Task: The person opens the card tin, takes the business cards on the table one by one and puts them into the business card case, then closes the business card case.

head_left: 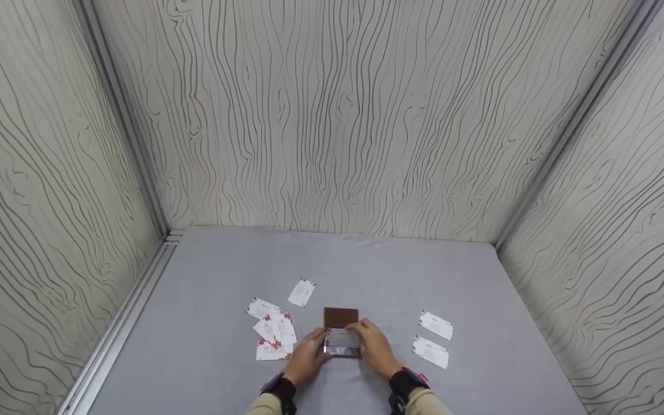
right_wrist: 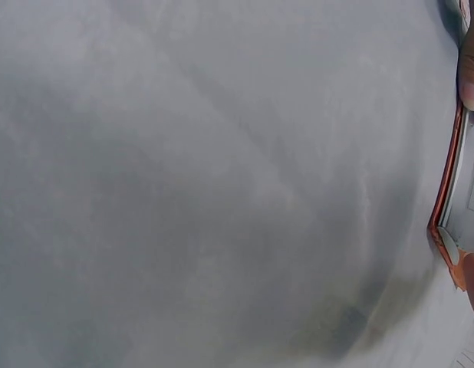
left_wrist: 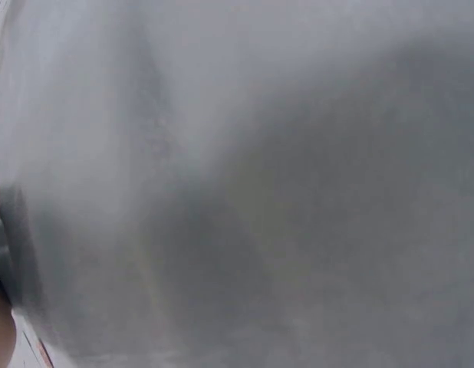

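Note:
A brown card case (head_left: 341, 317) lies open in front of me on the grey surface, its brown lid part on the far side. White cards (head_left: 340, 339) with fine print lie in its near part, above a shiny strip. My left hand (head_left: 307, 357) grips the case along its left edge, with the thumb at the near left corner. From the right, my right hand (head_left: 377, 347) holds the cards, its fingertips at their far edge. In the right wrist view, fingers (right_wrist: 471, 80) overlap the case's reddish-brown edge (right_wrist: 446, 172). The left wrist view shows mostly grey cloth.
Left of the case, several white cards with red flowers (head_left: 275, 349) overlap, with a white card (head_left: 263, 308) beyond them. A single card (head_left: 302, 292) lies farther back. Two more cards (head_left: 430, 351) lie on the right. Patterned walls (head_left: 332, 115) enclose the grey table (head_left: 222, 259).

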`<action>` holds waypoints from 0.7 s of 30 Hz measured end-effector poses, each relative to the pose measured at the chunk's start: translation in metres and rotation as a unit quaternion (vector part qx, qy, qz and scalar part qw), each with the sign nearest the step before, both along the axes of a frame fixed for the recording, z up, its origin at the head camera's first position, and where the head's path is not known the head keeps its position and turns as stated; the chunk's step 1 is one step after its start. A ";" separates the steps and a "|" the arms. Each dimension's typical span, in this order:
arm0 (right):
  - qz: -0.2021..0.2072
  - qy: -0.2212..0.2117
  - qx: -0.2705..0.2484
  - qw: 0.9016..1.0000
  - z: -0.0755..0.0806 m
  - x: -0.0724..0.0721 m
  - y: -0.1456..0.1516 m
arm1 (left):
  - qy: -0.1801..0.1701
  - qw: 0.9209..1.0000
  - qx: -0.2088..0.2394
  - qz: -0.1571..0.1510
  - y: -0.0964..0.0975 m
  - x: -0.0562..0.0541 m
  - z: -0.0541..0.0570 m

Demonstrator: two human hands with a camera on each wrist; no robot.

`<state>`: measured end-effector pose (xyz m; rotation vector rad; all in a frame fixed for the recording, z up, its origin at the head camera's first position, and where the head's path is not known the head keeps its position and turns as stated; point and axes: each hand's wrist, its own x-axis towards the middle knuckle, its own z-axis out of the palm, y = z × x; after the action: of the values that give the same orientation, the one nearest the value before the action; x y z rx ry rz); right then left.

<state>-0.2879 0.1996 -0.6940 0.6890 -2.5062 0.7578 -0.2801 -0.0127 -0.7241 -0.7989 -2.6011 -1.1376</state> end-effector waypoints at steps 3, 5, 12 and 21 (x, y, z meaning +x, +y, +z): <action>-0.001 0.011 0.006 1.000 -0.002 0.001 0.000 | 0.003 1.000 -0.002 0.002 0.000 -0.001 -0.002; -0.005 0.002 0.015 1.000 -0.003 0.001 0.000 | 0.004 1.000 -0.001 0.003 0.000 -0.001 -0.003; -0.007 -0.072 0.047 0.996 -0.010 0.004 0.006 | 0.007 1.000 -0.002 0.001 0.000 -0.002 -0.005; 0.007 -0.061 0.058 0.996 -0.011 0.006 0.005 | 0.003 1.000 -0.004 0.005 0.001 -0.003 -0.006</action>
<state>-0.2815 0.2042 -0.7051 0.7195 -2.6765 0.6825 -0.2828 -0.0117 -0.7296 -0.7878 -2.6034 -1.1209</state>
